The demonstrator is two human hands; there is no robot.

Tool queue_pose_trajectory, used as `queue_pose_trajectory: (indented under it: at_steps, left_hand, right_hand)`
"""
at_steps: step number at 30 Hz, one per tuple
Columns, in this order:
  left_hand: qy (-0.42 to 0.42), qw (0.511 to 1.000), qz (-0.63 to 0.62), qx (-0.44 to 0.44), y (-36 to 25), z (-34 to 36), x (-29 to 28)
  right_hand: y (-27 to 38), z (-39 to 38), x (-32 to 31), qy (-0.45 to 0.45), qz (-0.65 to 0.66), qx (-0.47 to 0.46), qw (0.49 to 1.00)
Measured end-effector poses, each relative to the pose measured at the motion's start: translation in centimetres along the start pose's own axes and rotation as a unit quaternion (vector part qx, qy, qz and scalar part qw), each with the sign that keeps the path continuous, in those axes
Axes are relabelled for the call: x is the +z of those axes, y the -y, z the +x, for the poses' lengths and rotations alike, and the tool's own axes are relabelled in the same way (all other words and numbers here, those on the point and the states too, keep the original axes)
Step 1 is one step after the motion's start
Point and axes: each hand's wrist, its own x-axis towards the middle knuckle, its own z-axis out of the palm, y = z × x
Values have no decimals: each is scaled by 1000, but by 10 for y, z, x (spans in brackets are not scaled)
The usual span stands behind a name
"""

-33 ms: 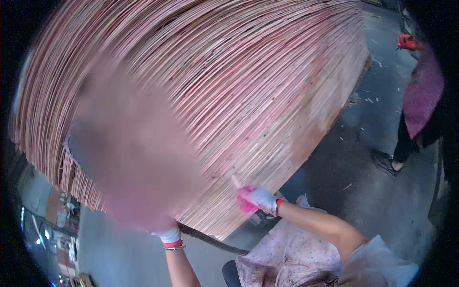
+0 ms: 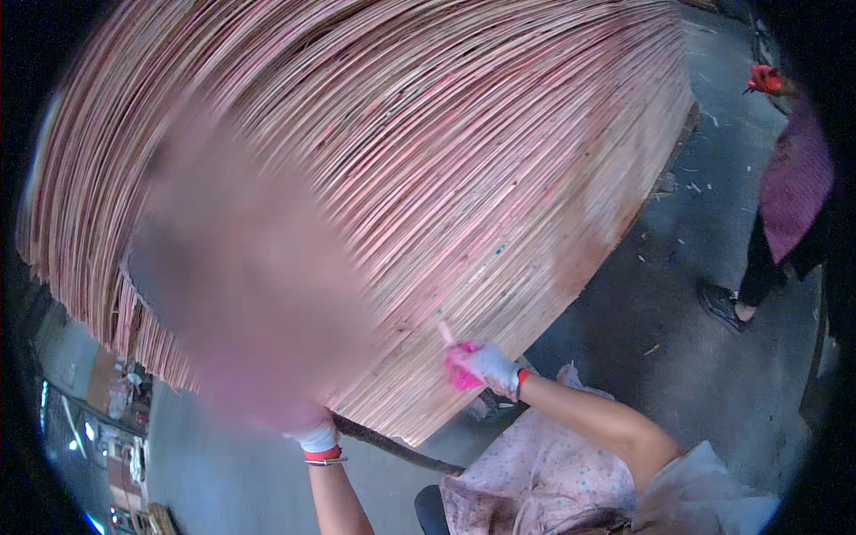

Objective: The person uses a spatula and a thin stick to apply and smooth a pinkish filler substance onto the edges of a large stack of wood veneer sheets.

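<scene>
A tall stack of thin wood sheets [image 2: 535, 169], its layered edges streaked pink, fills the middle and upper left. My right hand [image 2: 486, 367], in a white glove with pink fingers, is closed around a short pale stick-like tool [image 2: 446, 333]. The tool's end points up at the stack's lower right edges; whether it touches them I cannot tell. My left hand [image 2: 316, 435] wears a similar white glove with a red cuff, at the stack's lower side. A large blurred patch covers its fingers, so what they hold is hidden.
At the far right stands another person [image 2: 794, 187] with a red-gloved hand and black shoes. Pale scraps lie on the grey floor [image 2: 660, 276]. A dark curved bar [image 2: 392, 443] runs below the stack. Shelving with goods [image 2: 125, 401] is at the lower left.
The stack and the other person sit slightly farther right in the picture. My right hand and its tool have shifted a little up and right. My left hand looks unmoved.
</scene>
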Motion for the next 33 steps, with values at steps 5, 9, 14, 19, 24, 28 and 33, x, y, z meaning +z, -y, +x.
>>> queue_pose_trajectory:
  at_steps: [5,9,14,19,24,28,33]
  left_hand:
    - [-39,999,18,15,-30,15,2]
    - [-63,998,10,-4,-51,25,7]
    - [-75,997,-7,11,-62,29,13]
    - [-42,997,47,49,-59,33,10]
    - [-77,990,-91,70,-51,34,14]
    - [-55,996,-45,61,-43,34,12]
    - [-85,992,-30,88,-33,35,8]
  right_hand:
    - [-9,17,-11,-59,112,-42,991]
    - [-16,27,-22,-75,176,-37,981]
    - [-13,37,-40,-98,197,-35,975]
    - [-16,28,-52,-113,222,-58,967]
    - [-20,28,-59,-125,220,-60,966]
    - [-28,37,-62,-175,212,-51,960]
    - [-49,44,-55,-137,222,-61,964]
